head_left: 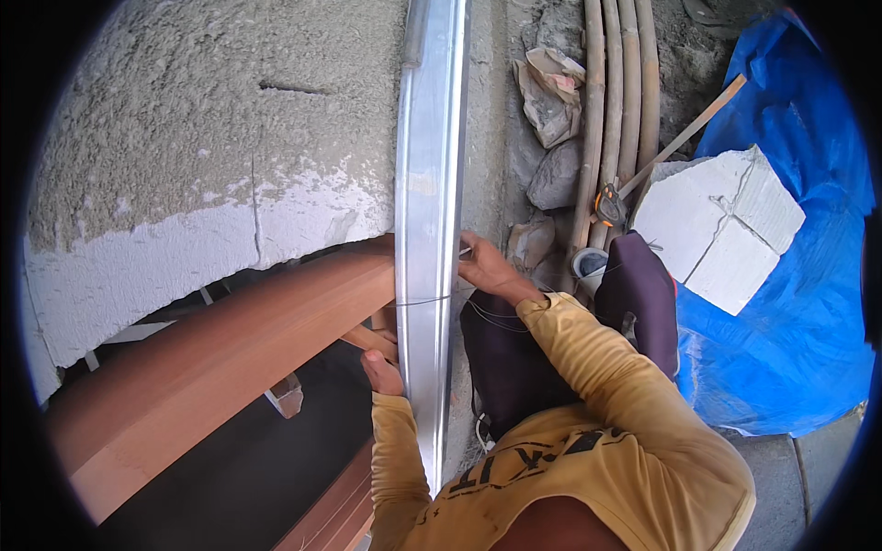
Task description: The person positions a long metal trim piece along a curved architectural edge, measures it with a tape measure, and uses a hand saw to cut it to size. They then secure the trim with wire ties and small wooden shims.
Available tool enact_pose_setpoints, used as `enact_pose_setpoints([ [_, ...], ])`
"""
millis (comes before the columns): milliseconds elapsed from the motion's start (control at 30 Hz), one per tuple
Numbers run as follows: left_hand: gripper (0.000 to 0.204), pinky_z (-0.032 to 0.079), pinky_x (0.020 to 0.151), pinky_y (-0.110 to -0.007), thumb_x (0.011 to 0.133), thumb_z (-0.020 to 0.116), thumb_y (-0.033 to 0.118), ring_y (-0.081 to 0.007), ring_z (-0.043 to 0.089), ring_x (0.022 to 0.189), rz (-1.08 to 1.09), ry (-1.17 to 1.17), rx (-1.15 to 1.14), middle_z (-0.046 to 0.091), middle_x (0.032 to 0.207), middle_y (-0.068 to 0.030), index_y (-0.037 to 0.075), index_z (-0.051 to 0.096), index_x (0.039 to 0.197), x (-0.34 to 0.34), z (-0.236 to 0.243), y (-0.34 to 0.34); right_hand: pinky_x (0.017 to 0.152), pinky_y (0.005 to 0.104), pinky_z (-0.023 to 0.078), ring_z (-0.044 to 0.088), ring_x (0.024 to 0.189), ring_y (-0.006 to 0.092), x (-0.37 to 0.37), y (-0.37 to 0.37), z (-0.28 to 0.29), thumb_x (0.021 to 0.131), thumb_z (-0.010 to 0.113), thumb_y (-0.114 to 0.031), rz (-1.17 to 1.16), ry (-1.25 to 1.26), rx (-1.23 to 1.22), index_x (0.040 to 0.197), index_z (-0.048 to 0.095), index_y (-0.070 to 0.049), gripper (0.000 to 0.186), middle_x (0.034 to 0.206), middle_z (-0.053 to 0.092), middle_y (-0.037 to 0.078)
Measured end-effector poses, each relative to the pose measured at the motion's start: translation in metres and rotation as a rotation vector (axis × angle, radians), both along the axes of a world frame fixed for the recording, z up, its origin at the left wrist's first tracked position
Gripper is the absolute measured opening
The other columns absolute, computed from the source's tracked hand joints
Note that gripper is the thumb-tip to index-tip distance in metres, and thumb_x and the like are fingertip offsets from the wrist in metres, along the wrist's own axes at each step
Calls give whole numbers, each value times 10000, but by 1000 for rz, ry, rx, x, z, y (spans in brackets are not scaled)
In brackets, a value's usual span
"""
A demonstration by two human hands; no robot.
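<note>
A long silvery metal bar (423, 230) runs upright through the middle of the view, crossing the end of a reddish-brown wooden beam (239, 326). Thin wire (424, 301) passes across the bar and loops loosely on its right side. My right hand (494, 271) is at the bar's right edge, fingertips pinched around something small and thin that I cannot make out. Low on the bar's left side is my left hand (381, 375), next to a short wooden strip (369, 342). Its thumb side shows; the bar hides the other fingers.
Rough plastered wall (220, 119) with a pale lower edge fills the upper left. Several bamboo poles (608, 119) lie at the right beside stones and crumpled paper (551, 96). A tape measure (608, 204), a pale block (721, 230) and a blue tarp (790, 349) are farther right.
</note>
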State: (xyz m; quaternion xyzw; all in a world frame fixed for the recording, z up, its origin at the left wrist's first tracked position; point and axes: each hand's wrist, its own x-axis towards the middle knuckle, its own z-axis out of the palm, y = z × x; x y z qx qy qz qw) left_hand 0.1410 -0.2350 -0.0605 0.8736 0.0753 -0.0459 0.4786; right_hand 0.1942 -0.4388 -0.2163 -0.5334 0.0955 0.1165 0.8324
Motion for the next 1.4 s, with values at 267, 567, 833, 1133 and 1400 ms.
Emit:
enact_pose_setpoints([
  [267, 863, 360, 605, -267, 685, 276, 891, -144, 449, 673, 64, 74, -152, 475, 722, -34, 47, 456, 696, -4, -17, 15, 768, 357, 477, 610, 855, 313, 10, -11, 14, 673, 763, -333, 60, -7, -286, 1116, 568, 60, 624, 955, 606, 216],
  [567, 831, 315, 618, -252, 701, 181, 888, -135, 383, 643, -1, -34, -20, 422, 669, -10, 84, 384, 653, 6, -12, -2, 677, 313, 494, 600, 782, 220, 10, -9, -10, 783, 674, -287, 192, 26, 72, 1264, 471, 22, 607, 962, 594, 159],
  [833, 868, 426, 662, -307, 769, 346, 796, -186, 536, 764, 131, -167, -1, 549, 817, -67, -24, 484, 1017, -5, -25, 6, 801, 299, 456, 552, 925, 129, 5, -7, -1, 882, 578, -214, 17, -277, 1, 1133, 535, 22, 348, 1030, 605, 73],
  [1133, 796, 420, 696, -317, 797, 413, 736, -186, 519, 777, 40, -48, -149, 550, 862, -69, -11, 476, 1062, -8, -23, 6, 762, 306, 463, 558, 892, 128, -5, -10, -3, 917, 531, -360, -5, -217, -13, 997, 589, 41, 414, 930, 634, 56],
  [1400, 914, 410, 606, -270, 686, 436, 837, -136, 505, 705, 131, -64, -109, 548, 857, -34, -12, 490, 1020, 4, -19, -5, 797, 327, 465, 568, 912, 150, 4, -11, -5, 912, 526, -364, 54, -171, -125, 1031, 590, 54, 438, 968, 646, 83],
])
